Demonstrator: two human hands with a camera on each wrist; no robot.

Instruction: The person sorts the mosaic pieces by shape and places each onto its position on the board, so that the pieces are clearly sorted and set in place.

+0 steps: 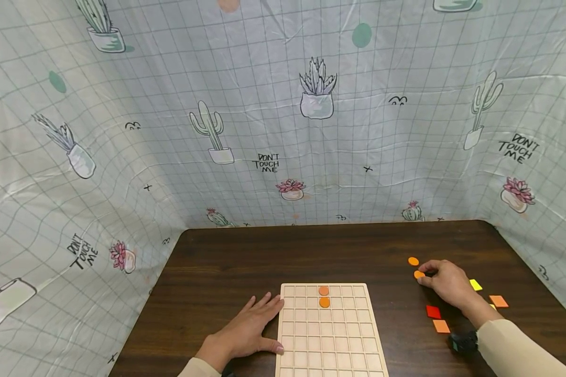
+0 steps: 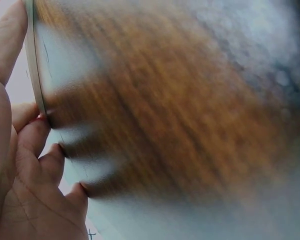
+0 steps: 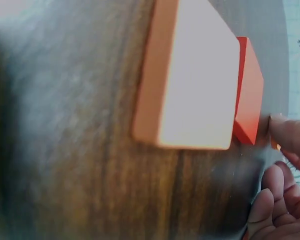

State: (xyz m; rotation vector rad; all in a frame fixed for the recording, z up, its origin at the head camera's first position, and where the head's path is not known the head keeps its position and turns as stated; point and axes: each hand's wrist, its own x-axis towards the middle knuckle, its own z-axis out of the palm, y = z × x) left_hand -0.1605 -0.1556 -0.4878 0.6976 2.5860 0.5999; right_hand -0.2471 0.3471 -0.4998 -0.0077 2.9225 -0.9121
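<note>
A pale wooden grid board (image 1: 313, 330) lies on the table, with two orange discs in its upper rows, one (image 1: 323, 290) above the other (image 1: 324, 302). My left hand (image 1: 247, 327) lies flat with spread fingers, its index fingertip and thumb at the board's left edge. Off to the right, my right hand (image 1: 445, 283) pinches an orange disc (image 1: 418, 275) between thumb and index finger, low over the table. Just behind it lies another orange disc (image 1: 413, 261). In the right wrist view the fingers hide most of the pinched disc.
Around the right forearm lie a red square (image 1: 433, 312), an orange square (image 1: 441, 326), another orange square (image 1: 499, 301) and a yellow square (image 1: 475, 284), plus a partly hidden yellow piece. A printed curtain (image 1: 339, 141) hangs around the dark wooden table (image 1: 226, 262).
</note>
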